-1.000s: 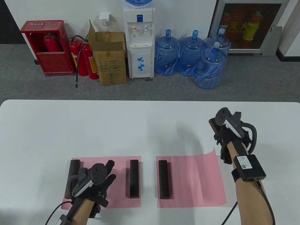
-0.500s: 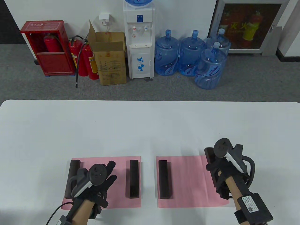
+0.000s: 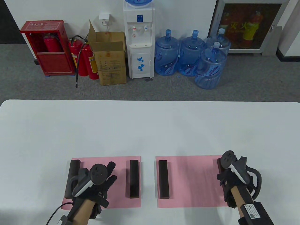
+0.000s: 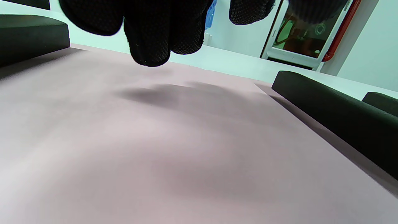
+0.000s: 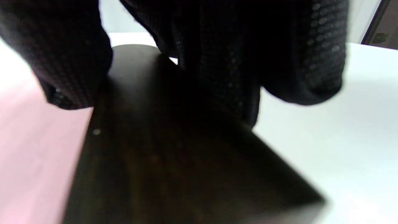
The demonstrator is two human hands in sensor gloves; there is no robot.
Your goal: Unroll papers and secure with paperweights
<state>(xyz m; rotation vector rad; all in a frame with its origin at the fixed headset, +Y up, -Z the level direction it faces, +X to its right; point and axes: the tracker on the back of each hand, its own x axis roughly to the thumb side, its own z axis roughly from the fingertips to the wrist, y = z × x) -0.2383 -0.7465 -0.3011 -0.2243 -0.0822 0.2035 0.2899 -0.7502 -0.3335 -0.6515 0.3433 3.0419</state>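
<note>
Two pink papers lie flat near the table's front edge. The left paper (image 3: 117,180) has a dark paperweight bar (image 3: 73,173) on its left edge and another (image 3: 134,179) on its right edge. My left hand (image 3: 103,178) rests open on this paper, fingers spread; it also shows in the left wrist view (image 4: 149,34). The right paper (image 3: 192,180) has a bar (image 3: 163,179) on its left edge. My right hand (image 3: 228,180) grips a fourth dark bar (image 5: 161,149) at the paper's right edge; only its far end (image 3: 219,163) shows from above.
The white table (image 3: 150,126) stretches bare behind the papers. Beyond its far edge stand a water dispenser (image 3: 139,39), blue water jugs (image 3: 189,56), a cardboard box (image 3: 110,58) and red fire extinguishers (image 3: 84,58).
My right hand carried the fourth bar from the table's far right down onto the right paper's right edge, flattening the curled edge. The left hand stayed still.
</note>
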